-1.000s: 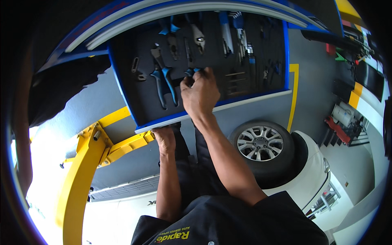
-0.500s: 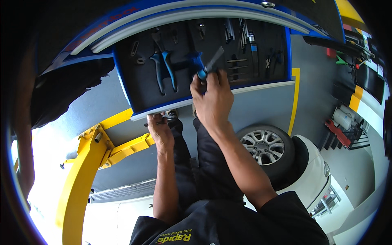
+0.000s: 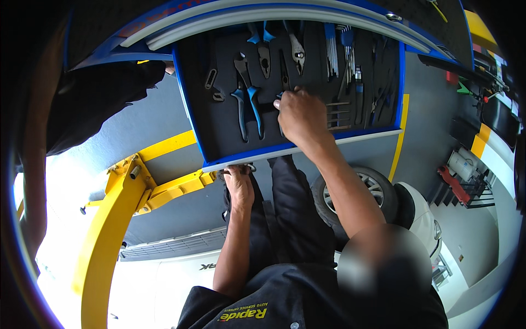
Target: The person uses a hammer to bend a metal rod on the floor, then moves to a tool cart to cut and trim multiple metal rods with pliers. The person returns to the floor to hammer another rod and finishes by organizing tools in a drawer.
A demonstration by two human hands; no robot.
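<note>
A blue tool drawer with dark foam stands pulled out in front of me. My right hand is closed over the handle end of long-nose pliers, whose jaws lie along the foam; its fingers hide most of the handles. To its left rest blue-handled pliers. Below the drawer's front edge, my left hand is closed around a small dark metal item, too covered to name.
Other pliers, hex keys and slim metal tools fill the drawer. A yellow lift post stands at left, with a dark-clothed person beyond. A wheel and white car are behind right.
My right hand has lowered over the foam; the blurred blue-gripped tool it held up no longer shows raised. The drawer sits farther right and lower in view, with more of its far tools showing.
</note>
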